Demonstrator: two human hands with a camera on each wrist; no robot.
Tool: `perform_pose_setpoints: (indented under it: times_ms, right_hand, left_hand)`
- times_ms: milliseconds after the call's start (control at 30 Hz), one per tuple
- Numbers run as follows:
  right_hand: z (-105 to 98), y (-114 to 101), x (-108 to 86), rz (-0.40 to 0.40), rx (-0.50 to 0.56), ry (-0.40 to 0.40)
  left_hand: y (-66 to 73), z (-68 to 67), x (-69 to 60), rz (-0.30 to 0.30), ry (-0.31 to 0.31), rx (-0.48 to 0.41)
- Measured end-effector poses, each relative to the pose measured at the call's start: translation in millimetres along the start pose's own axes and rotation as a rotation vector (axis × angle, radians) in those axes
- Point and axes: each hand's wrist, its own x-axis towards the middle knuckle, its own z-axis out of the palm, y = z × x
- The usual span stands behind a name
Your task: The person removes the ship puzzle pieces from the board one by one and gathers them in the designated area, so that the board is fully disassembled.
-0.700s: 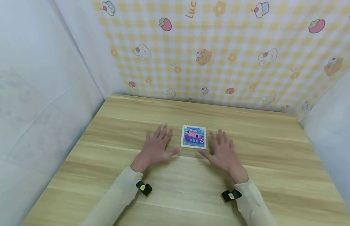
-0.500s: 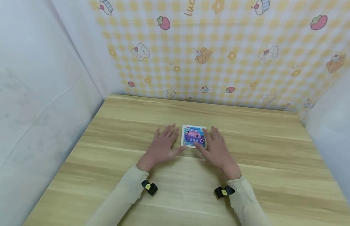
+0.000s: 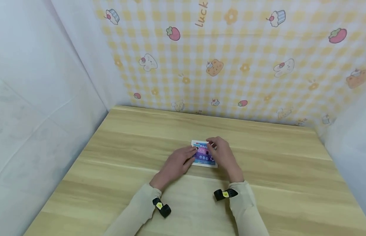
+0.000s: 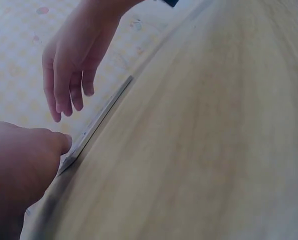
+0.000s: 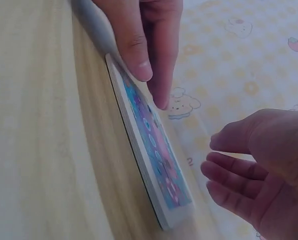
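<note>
A square white-edged picture board (image 3: 202, 161) with a cartoon purple ship lies flat on the wooden table. My left hand (image 3: 177, 161) is at its left edge, fingers nearly straight and reaching over the picture. In the right wrist view, that hand's thumb (image 5: 139, 67) is close over the board's far end; contact is hard to tell. My right hand (image 3: 225, 157) hovers at the right side with fingers loosely bent, covering the upper right corner in the head view. Seen from the right wrist, a gap separates this hand (image 5: 269, 160) from the layered board edge (image 5: 139, 150).
The wooden table (image 3: 135, 137) extends around the board on all sides. A yellow checked cloth (image 3: 189, 49) hangs behind it, with white cloth (image 3: 38, 82) at the left and right. Black straps with small devices (image 3: 161, 207) sit on both sleeves.
Both hands have moved inward to the board from flat, spread positions on either side. Their fingers have drawn together, the right ones bending. The board has kept its place on the table.
</note>
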Motion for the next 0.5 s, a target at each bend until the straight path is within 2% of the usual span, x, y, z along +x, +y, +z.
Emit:
perform_pose_setpoints:
  times_ms: [133, 267, 500]
  right_hand:
    - [10, 3, 7.7, -0.009, 0.026, -0.057]
    - [21, 6, 12.3, -0.024, 0.01, -0.077]
    - [29, 9, 22.5, -0.082, -0.058, -0.067]
  left_hand:
    - [-2.3, 9.9, -6.3, 0.01, 0.002, -0.006]
    - [-3.9, 15.9, -8.4, -0.004, 0.0, -0.029]
    - [-6.9, 11.9, -2.3, -0.03, 0.021, -0.04]
